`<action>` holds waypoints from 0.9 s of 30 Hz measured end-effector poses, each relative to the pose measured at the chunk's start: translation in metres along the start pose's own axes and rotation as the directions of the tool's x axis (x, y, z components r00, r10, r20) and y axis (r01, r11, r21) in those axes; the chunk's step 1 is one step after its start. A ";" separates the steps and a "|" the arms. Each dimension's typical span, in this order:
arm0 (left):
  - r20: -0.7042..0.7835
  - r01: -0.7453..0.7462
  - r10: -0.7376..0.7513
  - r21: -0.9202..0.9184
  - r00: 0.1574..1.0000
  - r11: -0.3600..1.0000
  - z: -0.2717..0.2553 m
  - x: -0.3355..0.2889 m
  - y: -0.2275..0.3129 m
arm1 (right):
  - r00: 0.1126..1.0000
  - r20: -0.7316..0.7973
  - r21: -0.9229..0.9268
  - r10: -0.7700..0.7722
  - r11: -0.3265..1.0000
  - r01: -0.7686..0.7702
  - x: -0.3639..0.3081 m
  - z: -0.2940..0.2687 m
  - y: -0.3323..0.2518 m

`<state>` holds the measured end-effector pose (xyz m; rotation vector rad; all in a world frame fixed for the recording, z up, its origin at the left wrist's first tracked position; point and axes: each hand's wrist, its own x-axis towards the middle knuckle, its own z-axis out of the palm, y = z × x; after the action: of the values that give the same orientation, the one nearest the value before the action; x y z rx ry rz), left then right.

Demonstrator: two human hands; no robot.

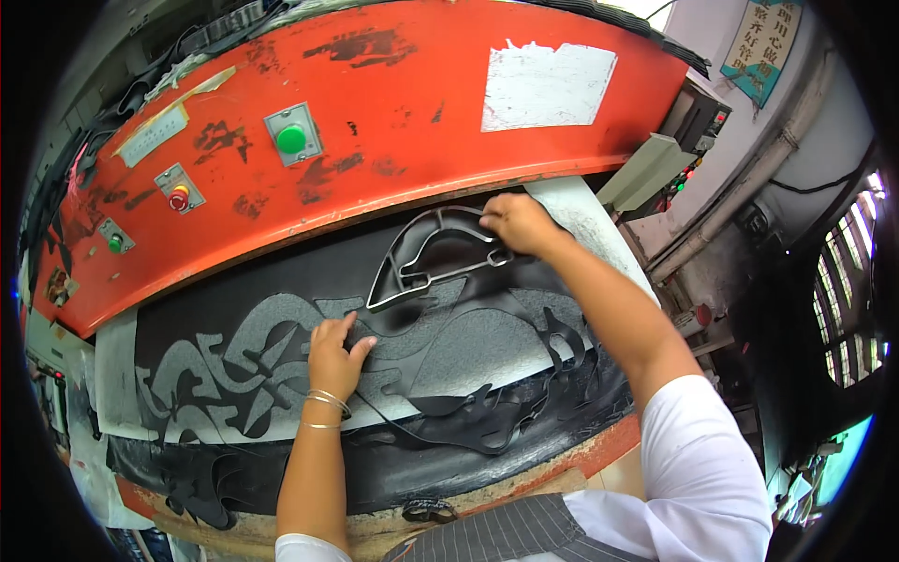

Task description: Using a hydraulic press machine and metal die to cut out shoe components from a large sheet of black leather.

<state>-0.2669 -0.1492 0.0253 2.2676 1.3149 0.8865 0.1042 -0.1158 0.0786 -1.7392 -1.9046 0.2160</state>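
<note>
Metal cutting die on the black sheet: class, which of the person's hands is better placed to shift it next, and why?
Probably the right hand: it already grips the metal cutting die at its upper edge. The left hand presses flat on the black sheet, apart from the die.

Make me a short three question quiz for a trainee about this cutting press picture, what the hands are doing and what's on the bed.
1. True or false: the right hand grips the curved metal cutting die.
2. What does the left hand press on? A) the round green push button B) the black sheet with cut-out shapes C) the white patch on the orange press head
3. Fill in: the left wrist wears thin gold ____.

Key: 1 true; 2 B; 3 bangles.
</note>
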 end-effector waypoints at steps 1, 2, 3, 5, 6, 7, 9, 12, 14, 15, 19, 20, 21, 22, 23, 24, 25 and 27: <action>0.029 0.019 -0.020 0.041 0.999 0.999 0.002 0.008 -0.002 | 0.999 0.012 0.028 0.036 0.999 -0.037 -0.005 0.010 -0.001; 0.022 -0.001 0.000 0.055 1.000 0.999 0.007 0.014 -0.004 | 0.997 0.029 0.028 0.066 0.997 -0.067 -0.008 0.017 0.000; 0.027 -0.005 0.004 0.062 1.000 0.998 0.009 0.020 -0.005 | 0.995 0.046 0.031 0.093 0.995 -0.094 -0.009 0.022 -0.001; 0.089 -0.075 0.064 0.130 0.994 0.989 0.012 0.028 -0.008 | 0.994 0.051 0.026 0.096 0.995 -0.098 -0.010 0.032 -0.001; 0.071 -0.072 0.066 0.094 0.995 0.993 0.015 0.031 -0.007 | 0.988 0.032 0.052 0.150 0.987 -0.151 -0.012 0.036 -0.001; 0.083 -0.069 0.061 0.095 0.995 0.993 0.017 0.032 -0.009 | 0.979 0.016 0.080 0.202 0.976 -0.203 -0.014 0.038 0.000; 0.044 -0.076 0.073 0.057 0.996 0.996 0.015 0.032 -0.016 | 0.966 0.077 0.111 0.248 0.961 -0.255 -0.020 0.034 0.004; 0.026 -0.054 0.053 0.034 0.998 0.998 0.015 0.033 -0.015 | 0.979 0.183 0.309 0.094 0.940 -0.148 -0.053 0.009 0.023; 0.002 -0.043 0.043 0.046 0.999 0.998 0.010 0.035 -0.009 | 0.964 0.264 0.177 -0.038 0.984 -0.010 -0.076 -0.004 0.038; 0.013 -0.033 0.032 0.049 0.999 0.998 0.010 0.036 -0.009 | 0.961 0.274 0.187 -0.034 0.982 -0.019 -0.082 0.000 0.041; -0.009 -0.084 0.084 0.045 0.996 0.995 0.010 0.041 -0.005 | 0.972 0.210 0.032 -0.103 0.995 0.098 -0.087 0.004 0.045; -0.017 -0.081 0.082 0.056 0.996 0.995 0.011 0.039 -0.003 | 0.971 0.203 0.030 -0.123 0.992 0.120 -0.089 0.004 0.046; -0.026 -0.077 0.079 0.068 0.997 0.995 0.011 0.038 -0.002 | 0.970 0.195 0.028 -0.145 0.989 0.142 -0.089 0.005 0.047; -0.029 -0.086 0.089 0.071 0.996 0.994 0.010 0.037 0.000 | 0.968 0.189 0.023 -0.164 0.986 0.162 -0.090 0.006 0.048; -0.021 -0.088 0.090 0.075 0.996 0.993 0.010 0.036 0.001 | 0.969 0.187 0.029 -0.159 0.987 0.156 -0.091 0.006 0.049; -0.037 -0.080 0.083 0.079 0.996 0.994 0.008 0.035 0.000 | 0.966 0.191 0.019 -0.176 0.984 0.175 -0.090 0.007 0.046; -0.052 -0.072 0.077 0.082 0.996 0.994 0.008 0.034 -0.001 | 0.962 0.195 0.008 -0.192 0.981 0.194 -0.088 0.006 0.045; -0.054 -0.070 0.075 0.085 0.996 0.994 0.010 0.036 -0.002 | 0.960 0.206 -0.003 -0.190 0.981 0.194 -0.085 0.000 0.042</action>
<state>-0.2482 -0.1168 0.0294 2.3837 1.3240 0.9441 0.1416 -0.1914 0.0347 -1.5845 -2.2179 0.3112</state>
